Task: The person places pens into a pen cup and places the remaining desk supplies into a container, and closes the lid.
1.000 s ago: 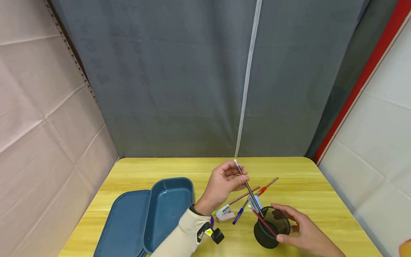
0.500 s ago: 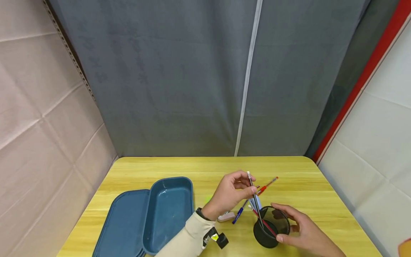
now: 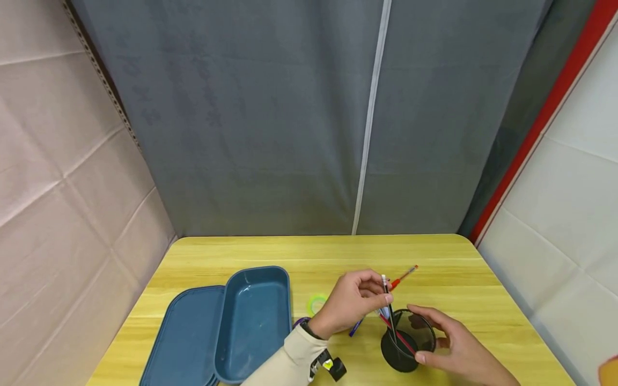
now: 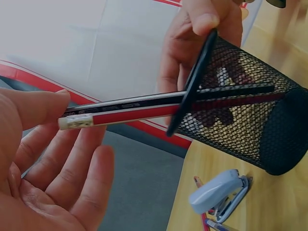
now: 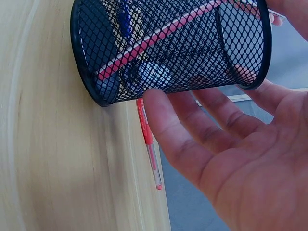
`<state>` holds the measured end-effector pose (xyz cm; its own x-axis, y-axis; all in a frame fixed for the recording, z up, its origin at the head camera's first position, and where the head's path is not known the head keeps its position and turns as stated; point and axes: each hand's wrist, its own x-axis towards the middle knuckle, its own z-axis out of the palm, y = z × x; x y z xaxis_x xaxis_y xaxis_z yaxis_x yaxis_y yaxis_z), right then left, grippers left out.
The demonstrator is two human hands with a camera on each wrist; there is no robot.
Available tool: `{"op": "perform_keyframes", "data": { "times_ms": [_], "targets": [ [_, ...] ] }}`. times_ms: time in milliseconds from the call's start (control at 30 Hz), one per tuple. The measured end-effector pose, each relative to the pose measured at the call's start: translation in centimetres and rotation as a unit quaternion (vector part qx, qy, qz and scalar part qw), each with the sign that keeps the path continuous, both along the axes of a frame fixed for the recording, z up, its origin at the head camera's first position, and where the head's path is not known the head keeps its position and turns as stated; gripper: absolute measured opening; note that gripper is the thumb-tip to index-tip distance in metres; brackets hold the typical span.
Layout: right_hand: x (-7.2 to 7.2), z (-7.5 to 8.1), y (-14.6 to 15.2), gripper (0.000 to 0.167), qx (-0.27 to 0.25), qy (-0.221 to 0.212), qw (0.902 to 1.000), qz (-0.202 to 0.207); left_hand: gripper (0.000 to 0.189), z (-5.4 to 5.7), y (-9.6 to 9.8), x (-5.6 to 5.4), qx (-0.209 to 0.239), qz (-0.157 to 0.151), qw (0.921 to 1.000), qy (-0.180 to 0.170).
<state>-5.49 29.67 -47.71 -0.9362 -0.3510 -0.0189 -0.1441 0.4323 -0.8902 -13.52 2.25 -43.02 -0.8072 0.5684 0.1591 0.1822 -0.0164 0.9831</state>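
Note:
My left hand pinches a dark striped pencil near its top, between thumb and fingers. The pencil's lower part is inside a black mesh pen cup. A red pencil with a white eraser leans in the same cup, alongside the dark one. My right hand grips the cup from the right, thumb at the near side and fingers around the far side. Through the mesh in the right wrist view, the red pencil slants from rim to base.
Behind the cup lie a pale blue stapler, a red pen and a blue pen, partly hidden by the left hand. A green tape roll is left of it. A blue box and its flat lid occupy the left.
My left hand has moved right and down toward the cup, and the dark pencil has sunk deeper into it and stands steeper. The right hand and cup have stayed in place.

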Motion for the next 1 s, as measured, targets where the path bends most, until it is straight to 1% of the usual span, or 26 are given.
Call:
{"op": "perform_keyframes", "data": {
  "times_ms": [167, 333, 567, 733, 867, 1000],
  "targets": [
    [-0.1, -0.1, 0.1, 0.068, 0.004, -0.003, 1.0, 0.002, 0.021, -0.4, 0.1, 0.2, -0.016, 0.002, 0.9998, -0.008],
    [-0.2, -0.1, 0.2, 0.069, -0.004, 0.002, 0.9999, 0.013, 0.017, -0.9, 0.2, 0.3, -0.015, -0.002, 0.9999, -0.008],
    [-0.3, -0.3, 0.2, 0.068, -0.015, 0.008, 0.9996, 0.021, 0.02, -1.2, 0.0, 0.4, -0.022, -0.006, 0.9996, -0.014],
    [-0.1, -0.3, 0.1, 0.069, -0.015, 0.012, 0.9996, 0.02, 0.021, -1.0, -0.4, 0.2, -0.018, -0.015, 0.9996, -0.012],
    [-0.1, -0.2, 0.0, 0.069, -0.019, 0.015, 0.9995, 0.021, 0.024, -0.6, -1.0, -0.2, -0.018, -0.022, 0.9995, -0.011],
    [-0.1, -0.1, 0.0, 0.068, -0.018, 0.023, 0.9994, 0.021, 0.025, -0.1, -1.6, -0.6, -0.028, -0.017, 0.9994, -0.011]
  ]
}}
